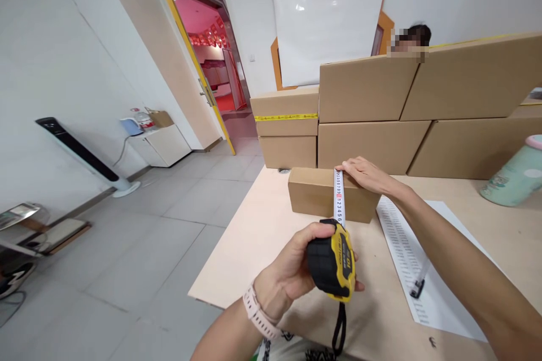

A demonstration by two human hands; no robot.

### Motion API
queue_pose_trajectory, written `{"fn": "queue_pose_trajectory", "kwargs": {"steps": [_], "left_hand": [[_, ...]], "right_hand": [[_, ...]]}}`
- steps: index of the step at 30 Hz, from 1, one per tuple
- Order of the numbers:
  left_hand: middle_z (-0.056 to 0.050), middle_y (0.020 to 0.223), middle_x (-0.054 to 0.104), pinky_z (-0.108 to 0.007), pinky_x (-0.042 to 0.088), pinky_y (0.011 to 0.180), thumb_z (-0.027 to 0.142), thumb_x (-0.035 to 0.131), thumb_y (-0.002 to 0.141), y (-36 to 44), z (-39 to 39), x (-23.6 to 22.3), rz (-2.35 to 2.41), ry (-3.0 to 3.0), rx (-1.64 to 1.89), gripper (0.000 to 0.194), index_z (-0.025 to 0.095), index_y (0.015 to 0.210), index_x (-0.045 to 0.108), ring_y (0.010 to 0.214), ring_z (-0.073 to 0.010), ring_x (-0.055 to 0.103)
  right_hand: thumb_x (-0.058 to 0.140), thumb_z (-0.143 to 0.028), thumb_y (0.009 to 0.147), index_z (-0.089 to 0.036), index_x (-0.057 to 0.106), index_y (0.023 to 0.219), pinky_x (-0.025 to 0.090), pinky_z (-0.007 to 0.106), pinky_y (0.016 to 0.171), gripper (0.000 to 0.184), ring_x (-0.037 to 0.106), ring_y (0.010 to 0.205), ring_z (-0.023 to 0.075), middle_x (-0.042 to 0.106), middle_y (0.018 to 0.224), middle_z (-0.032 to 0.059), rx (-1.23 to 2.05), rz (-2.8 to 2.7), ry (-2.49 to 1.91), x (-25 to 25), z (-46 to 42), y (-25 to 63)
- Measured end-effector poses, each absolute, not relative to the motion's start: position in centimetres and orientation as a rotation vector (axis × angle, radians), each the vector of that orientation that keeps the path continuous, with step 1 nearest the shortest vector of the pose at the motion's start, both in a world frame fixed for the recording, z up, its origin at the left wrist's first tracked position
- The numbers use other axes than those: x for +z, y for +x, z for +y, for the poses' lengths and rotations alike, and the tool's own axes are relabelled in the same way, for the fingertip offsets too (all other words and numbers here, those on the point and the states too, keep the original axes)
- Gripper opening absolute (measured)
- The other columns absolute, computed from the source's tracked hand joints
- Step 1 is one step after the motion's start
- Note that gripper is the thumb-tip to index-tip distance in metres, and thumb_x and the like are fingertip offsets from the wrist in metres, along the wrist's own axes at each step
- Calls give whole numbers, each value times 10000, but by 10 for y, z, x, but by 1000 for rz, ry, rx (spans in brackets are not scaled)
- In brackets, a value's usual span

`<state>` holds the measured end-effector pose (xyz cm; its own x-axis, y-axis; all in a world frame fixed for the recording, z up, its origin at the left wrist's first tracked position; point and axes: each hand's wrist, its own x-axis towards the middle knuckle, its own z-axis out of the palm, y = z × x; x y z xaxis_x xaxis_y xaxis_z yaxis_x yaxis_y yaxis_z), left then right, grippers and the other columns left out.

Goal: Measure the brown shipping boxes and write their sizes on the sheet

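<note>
Head view: the small cardboard box (311,192) is set on the counter (249,259), in front of the stacked cartons; its contents are hidden. Behind the small box, cardboard cartons (364,90) are stacked two high; insides not shown. Yellow tape is seen around the upper carton at the stack's left end. To the right of the small box, a green tumbler (512,175) with a pink lid is stood; contents can't be seen.

The tape measure (332,259) is held nearer the camera than the small box, its case wrapped by the left hand (294,256), fingers curled, thumb on top. The blade (339,197) is drawn out across the small box's top and front. The blade's end is touched by the right hand (362,174) at the box's far top edge, fingers partly extended; whether it is pinched cannot be told.

Right of the small box, a printed sheet (400,259) is laid, with a pen (418,286) on it. A person (419,35) is partly hidden behind the cartons. Well left of the box, a tower fan (80,152) and a white cabinet (165,146) are placed on the grey tiled floor (161,254).
</note>
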<state>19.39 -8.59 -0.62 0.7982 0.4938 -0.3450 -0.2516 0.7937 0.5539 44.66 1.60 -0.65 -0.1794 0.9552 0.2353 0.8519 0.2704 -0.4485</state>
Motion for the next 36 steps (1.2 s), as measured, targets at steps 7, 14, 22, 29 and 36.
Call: {"fn": "queue_pose_trajectory", "kwargs": {"steps": [7,14,22,29,36], "left_hand": [[-124,900,676,-508,526,756,400,694,707,200,-73,-13,440,565,395,358,141,942,621,789,-254,647],[-113,982,655,-406,528,619,388,687,727,212,-63,-29,437,698,552,602,205,1264,483,704,-233,643],[-114,1009,652,-336,514,651,322,696,701,213,-72,-44,410,678,626,682,204,1333,467,760,-197,604],[-78,946,643,-316,495,657,286,695,699,216,-76,-42,438,696,653,611,213,1281,524,765,-188,599],[-61,914,641,-322,480,615,317,709,679,218,-77,-42,448,656,649,710,226,1335,455,712,-198,608]], "right_hand": [[198,-506,991,-243,748,1066,420,406,990,614,592,1123,268,713,1146,56,392,-1997,-1622,-2,14,444],[190,-507,997,-285,721,1078,451,413,933,582,595,1129,265,701,1154,35,325,-1939,-1650,-6,-11,434],[208,-462,1007,-340,686,1170,468,414,893,520,605,1114,250,696,1169,12,189,-1989,-1616,-9,-32,425],[212,-444,1005,-325,698,1105,457,424,903,510,601,1120,259,696,1176,17,211,-2002,-1619,-8,-30,426],[225,-458,999,-332,712,1088,454,416,886,511,602,1136,267,692,1199,5,289,-1996,-1632,-2,-28,428]]}}
